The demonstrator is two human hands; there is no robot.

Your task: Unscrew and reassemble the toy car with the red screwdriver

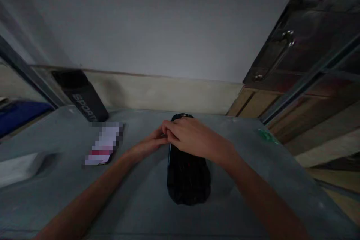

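Observation:
A glossy black object [189, 180], long and shaped somewhat like a toy car, lies on the grey tabletop [140, 202] in front of me. My right hand [187, 135] reaches across its upper half, the fingers bent together at the left edge. From the left, my left hand [152, 142] meets the same edge, fingers drawn together and touching my right fingers. Whatever is between the fingertips is too dark and small to make out. The upper middle of the black object is hidden under my right hand.
A dark box marked SPORT [87, 99] leans at the back left, near a blurred-out phone-like item [104, 144]. A white object [19, 168] lies at the left, a green scrap [267, 135] at the right. A wall [168, 93] closes the back; metal posts [295, 93] flank the table.

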